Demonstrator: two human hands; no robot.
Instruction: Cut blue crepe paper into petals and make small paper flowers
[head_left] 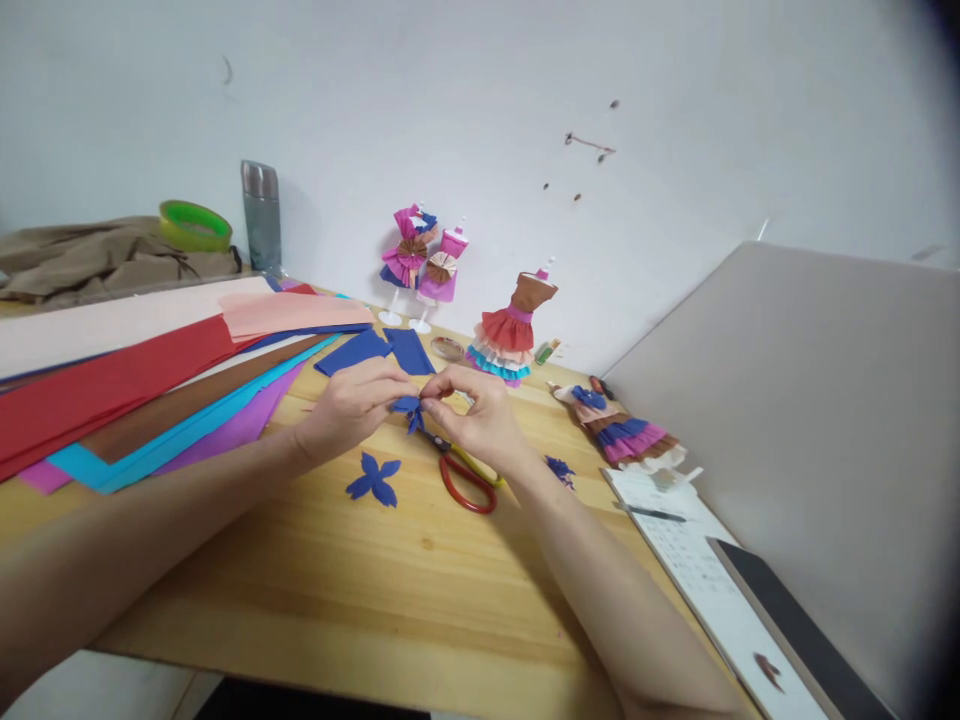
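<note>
Both hands meet above the table around a small blue crepe paper flower [409, 406]. My left hand [360, 402] is closed on its left side, fingers pressed together. From the right, my right hand [471, 408] pinches the flower's edge between thumb and forefinger. Flat on the wood in front of them lies another blue paper flower [374, 480] with pointed petals. Scissors [469, 484] with one red and one yellow handle lie under the right hand, their blades partly hidden. Two folded blue paper pieces [354, 352] rest just behind the hands.
Coloured paper sheets [172, 385] spread over the left side. Mini mannequins in paper dresses [514, 325] stand at the back; another dress [622, 425] lies at right. Near it are blue scraps [560, 471] and a notebook [675, 530] with a pen. A bottle [261, 215] and green tape roll [195, 227] stand back left.
</note>
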